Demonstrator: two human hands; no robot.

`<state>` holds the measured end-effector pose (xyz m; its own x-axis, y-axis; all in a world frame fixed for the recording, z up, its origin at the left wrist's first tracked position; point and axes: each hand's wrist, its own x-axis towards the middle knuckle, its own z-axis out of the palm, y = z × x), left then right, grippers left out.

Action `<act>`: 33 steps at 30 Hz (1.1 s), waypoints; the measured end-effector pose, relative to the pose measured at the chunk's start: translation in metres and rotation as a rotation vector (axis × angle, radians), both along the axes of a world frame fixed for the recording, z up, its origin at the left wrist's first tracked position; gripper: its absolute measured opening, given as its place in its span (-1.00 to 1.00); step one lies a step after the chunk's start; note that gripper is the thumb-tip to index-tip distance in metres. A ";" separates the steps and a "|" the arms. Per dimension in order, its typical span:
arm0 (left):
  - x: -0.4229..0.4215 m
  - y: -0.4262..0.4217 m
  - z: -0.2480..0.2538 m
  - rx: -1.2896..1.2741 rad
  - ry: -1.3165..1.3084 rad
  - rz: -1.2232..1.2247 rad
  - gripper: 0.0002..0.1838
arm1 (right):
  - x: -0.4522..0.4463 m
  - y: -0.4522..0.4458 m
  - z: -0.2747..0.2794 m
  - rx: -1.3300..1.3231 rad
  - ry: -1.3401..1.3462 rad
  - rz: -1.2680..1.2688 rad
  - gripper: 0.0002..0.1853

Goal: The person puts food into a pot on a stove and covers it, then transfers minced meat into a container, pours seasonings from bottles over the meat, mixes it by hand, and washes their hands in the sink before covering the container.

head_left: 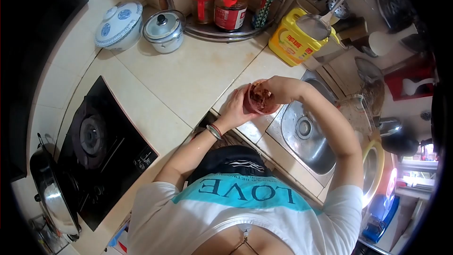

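Note:
My left hand [234,112], with bangles at its wrist, is wrapped round the side of a small reddish see-through tub [250,105] at the counter's front edge. Inside the tub is dark red-brown chunky food [260,98], its kind unclear. My right hand [278,89] reaches over the rim from the right with its fingers curled down into the tub. Its fingertips are hidden, so what they pinch does not show.
Right of the tub is a steel sink [309,148]. A yellow oil jug [295,42] stands behind it, with a strainer [314,27] above. A black gas hob [101,160], a lidded pot [164,42], a patterned tureen [118,28] and a bottle rack [214,35] are on the counter.

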<state>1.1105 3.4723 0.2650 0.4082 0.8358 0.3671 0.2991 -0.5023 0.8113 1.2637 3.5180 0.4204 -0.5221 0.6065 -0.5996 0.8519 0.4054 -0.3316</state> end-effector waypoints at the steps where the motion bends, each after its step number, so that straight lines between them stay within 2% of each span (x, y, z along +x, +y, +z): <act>1: 0.000 0.000 0.000 -0.009 0.001 -0.004 -0.05 | 0.004 0.001 -0.004 0.011 0.034 -0.015 -0.63; 3: 0.000 0.000 0.001 -0.026 0.003 -0.012 -0.04 | 0.010 0.003 -0.015 0.034 0.100 -0.045 -0.64; 6: 0.000 0.000 -0.004 -0.013 0.011 -0.011 -0.03 | 0.004 -0.001 -0.027 0.027 -0.104 -0.089 -0.62; 9: 0.000 0.000 -0.006 0.002 -0.008 -0.021 -0.02 | 0.006 0.003 -0.067 0.045 -0.149 0.042 -0.63; 12: 0.000 0.000 -0.006 -0.021 -0.015 -0.016 -0.02 | 0.001 0.005 -0.079 0.039 -0.218 0.012 -0.74; 15: 0.001 0.000 -0.003 -0.001 -0.003 -0.001 -0.02 | -0.007 0.004 -0.085 0.066 -0.315 0.006 -0.76; 19: 0.001 0.000 -0.005 -0.004 -0.018 -0.003 -0.03 | -0.003 0.004 -0.098 0.150 -0.238 -0.100 -0.79; 24: 0.000 -0.001 -0.002 -0.011 -0.023 -0.014 -0.02 | -0.003 0.001 -0.094 0.229 -0.180 -0.185 -0.73; 27: 0.000 -0.001 -0.001 -0.034 -0.009 -0.013 -0.03 | -0.003 0.003 -0.077 0.090 -0.120 -0.314 -0.63; 30: 0.001 0.001 -0.005 -0.018 -0.021 -0.016 -0.05 | -0.009 0.003 -0.047 0.017 -0.170 -0.281 -0.53; 33: 0.001 0.000 -0.004 -0.050 0.012 -0.009 -0.05 | 0.000 -0.001 -0.037 0.012 0.047 -0.274 -0.52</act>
